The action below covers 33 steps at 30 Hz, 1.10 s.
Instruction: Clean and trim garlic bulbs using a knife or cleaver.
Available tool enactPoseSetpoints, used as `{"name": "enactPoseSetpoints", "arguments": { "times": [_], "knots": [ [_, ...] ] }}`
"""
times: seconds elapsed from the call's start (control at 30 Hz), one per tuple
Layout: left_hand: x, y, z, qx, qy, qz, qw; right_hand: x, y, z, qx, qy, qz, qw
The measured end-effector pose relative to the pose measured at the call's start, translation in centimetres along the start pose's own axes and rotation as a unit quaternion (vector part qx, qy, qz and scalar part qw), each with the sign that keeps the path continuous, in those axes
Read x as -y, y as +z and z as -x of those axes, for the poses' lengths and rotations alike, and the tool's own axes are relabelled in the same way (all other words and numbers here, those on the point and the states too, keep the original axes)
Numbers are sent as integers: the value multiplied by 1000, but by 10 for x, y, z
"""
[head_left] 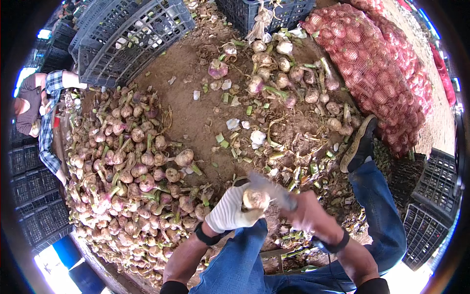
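Observation:
My left hand (230, 211), in a white knitted glove, grips a garlic bulb (255, 199) above my left knee. My bare right hand (310, 215) is closed on the handle of a knife (271, 189); its blade is blurred and lies across the top of the bulb. Whether the blade touches the bulb I cannot tell. To the left spreads a large heap of garlic bulbs (125, 176) with cut stems. Ahead, more loose garlic bulbs (282, 81) lie on the dirt, and a whitish peeled bulb (258, 138) sits nearer to me.
Black plastic crates (136, 40) stand at the upper left, another crate (242, 14) at the top. Red mesh sacks of garlic (367, 70) lie at the upper right, beyond my shoe (361, 143). Crates (426, 228) stand at the right. A person (47, 103) sits at the far left.

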State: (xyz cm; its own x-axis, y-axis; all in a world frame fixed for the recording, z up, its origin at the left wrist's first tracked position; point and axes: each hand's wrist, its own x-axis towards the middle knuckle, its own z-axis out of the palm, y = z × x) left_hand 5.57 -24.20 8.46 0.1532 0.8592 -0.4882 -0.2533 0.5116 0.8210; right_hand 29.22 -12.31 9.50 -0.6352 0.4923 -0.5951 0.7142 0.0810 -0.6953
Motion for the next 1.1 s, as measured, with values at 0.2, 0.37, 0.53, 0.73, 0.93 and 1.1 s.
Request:
{"name": "enactPoseSetpoints", "arguments": {
  "times": [0.2,0.37,0.53,0.73,0.93,1.1],
  "knots": [
    [4,9,-8,-31,57,98,993,-24,18,13,-23,59,-199,978],
    [-5,7,-35,-45,239,448,861,21,49,2,-30,107,-402,909],
    [-10,-6,-37,-148,266,576,758,56,54,-16,15,111,-598,794],
    [-84,-23,-2,-93,353,577,731,26,86,-23,109,140,-440,880],
    [-146,-107,137,-187,626,516,554,-15,43,-93,-266,174,-331,888],
    [-23,-109,50,-235,421,540,689,-22,-46,-210,-439,9,-14,898]
  ]
}}
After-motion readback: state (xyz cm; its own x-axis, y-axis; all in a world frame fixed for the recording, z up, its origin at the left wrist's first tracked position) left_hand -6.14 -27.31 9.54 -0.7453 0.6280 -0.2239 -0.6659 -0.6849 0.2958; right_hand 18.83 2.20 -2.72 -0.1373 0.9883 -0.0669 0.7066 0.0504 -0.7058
